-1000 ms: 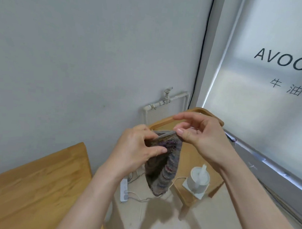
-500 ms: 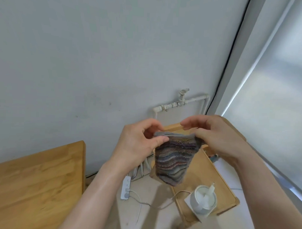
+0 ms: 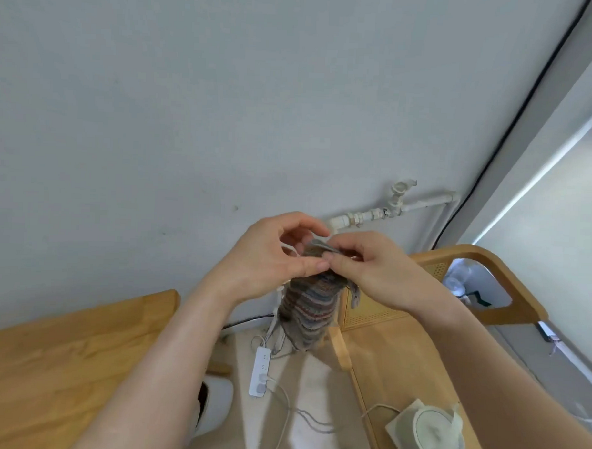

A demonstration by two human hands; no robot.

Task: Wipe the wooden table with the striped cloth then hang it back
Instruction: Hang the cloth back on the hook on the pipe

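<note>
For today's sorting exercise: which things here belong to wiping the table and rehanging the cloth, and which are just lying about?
Job: striped cloth, pinched by left hand and right hand; wooden table.
Lying about: power strip, white kettle, wall pipe.

I can read no writing, brand or number here; the marks on the white power strip [image 3: 260, 371] are too small.

You've got a white kettle [image 3: 430, 430] at the wooden chair [image 3: 390, 362] seat's near edge, a power strip [image 3: 260, 371] on the floor [image 3: 316, 383], and a valved pipe [image 3: 389, 210] on the wall [image 3: 225, 104].
</note>
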